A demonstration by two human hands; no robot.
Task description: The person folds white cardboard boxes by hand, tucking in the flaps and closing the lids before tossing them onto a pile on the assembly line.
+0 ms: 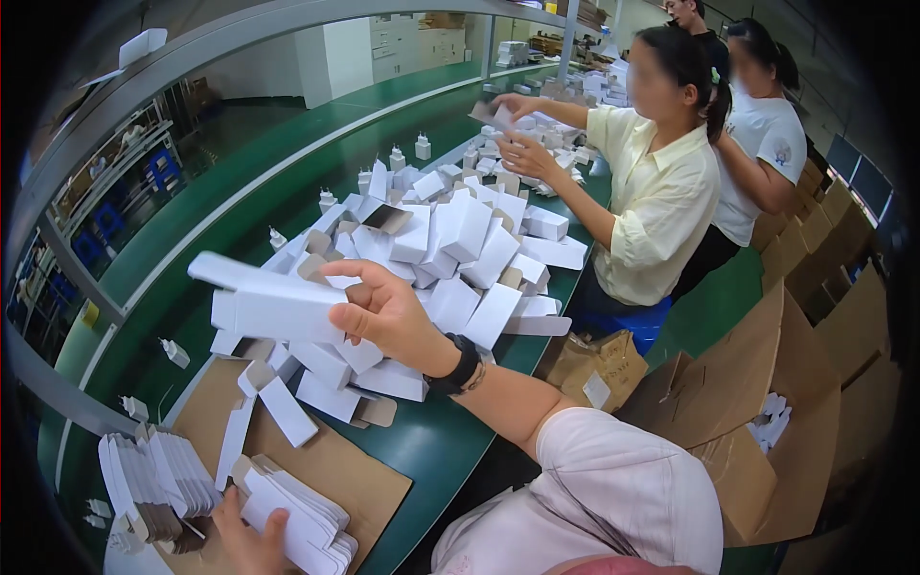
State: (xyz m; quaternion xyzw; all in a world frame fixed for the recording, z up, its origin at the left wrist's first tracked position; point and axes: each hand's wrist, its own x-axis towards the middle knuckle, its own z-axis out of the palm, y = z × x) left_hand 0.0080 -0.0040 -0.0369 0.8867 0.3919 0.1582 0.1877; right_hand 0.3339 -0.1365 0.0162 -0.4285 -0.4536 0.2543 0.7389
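My right hand (391,311) pinches a white folding box (287,302) between thumb and fingers; its long flap sticks out to the left. It is held above a heap of white boxes (460,230) in the middle of the green bench. At the lower left, my left hand (251,539) has thumb and fingers around the near edge of a stack of flat white cartons (297,517). A single narrow white carton (235,441) leans near its fingertips. Part of this hand is cut off by the lower edge.
Flat cartons (158,479) stand in rows at the left on a brown cardboard sheet (369,474). White chargers (174,353) sit along the green belt (230,230). A co-worker in a yellow shirt (661,182) handles a box at right. Open cardboard cartons (738,383) stand beside the bench.
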